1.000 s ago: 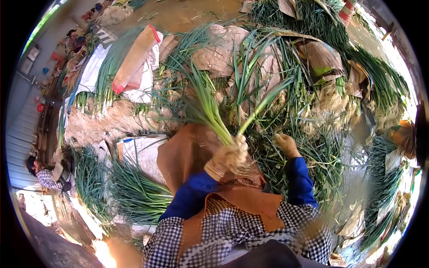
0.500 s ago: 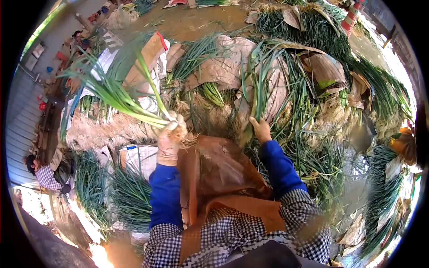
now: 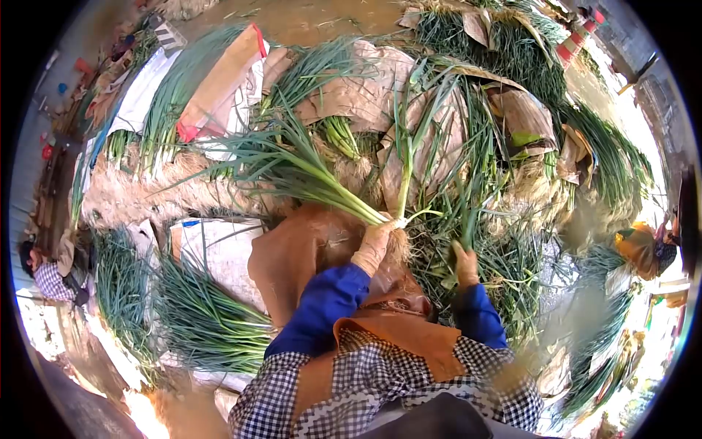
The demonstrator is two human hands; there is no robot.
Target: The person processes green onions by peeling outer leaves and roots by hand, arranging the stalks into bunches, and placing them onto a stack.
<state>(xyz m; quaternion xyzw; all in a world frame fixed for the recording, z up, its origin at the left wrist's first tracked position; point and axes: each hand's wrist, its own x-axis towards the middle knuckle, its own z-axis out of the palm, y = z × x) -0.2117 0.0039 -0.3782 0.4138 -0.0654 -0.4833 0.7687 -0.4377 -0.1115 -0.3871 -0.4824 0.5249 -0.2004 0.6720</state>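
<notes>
My left hand (image 3: 374, 247), in a pale glove, is closed around a bunch of green onions (image 3: 344, 197) near the white root ends. Their leaves fan out to the upper left, and one stalk stands apart, pointing up. Stringy roots (image 3: 399, 245) hang beside the fingers. To the right, my right hand (image 3: 465, 265) is closed, with a blurred green onion leaf (image 3: 469, 225) rising from it. Beneath this hand lies a heap of loose leaves (image 3: 504, 274). A brown apron (image 3: 322, 227) spreads over my lap.
Rows of green onions with roots (image 3: 168, 186) stand ahead, partly covered by sacking (image 3: 365, 88). More bunches (image 3: 212, 314) lie at left beside a white sack (image 3: 219, 249). One person (image 3: 55, 278) sits far left, another (image 3: 651, 249) far right.
My left hand has brought the bunch rightward, toward the middle. My right hand has moved down and right, away from the long leaves it was gripping, to above the loose heap.
</notes>
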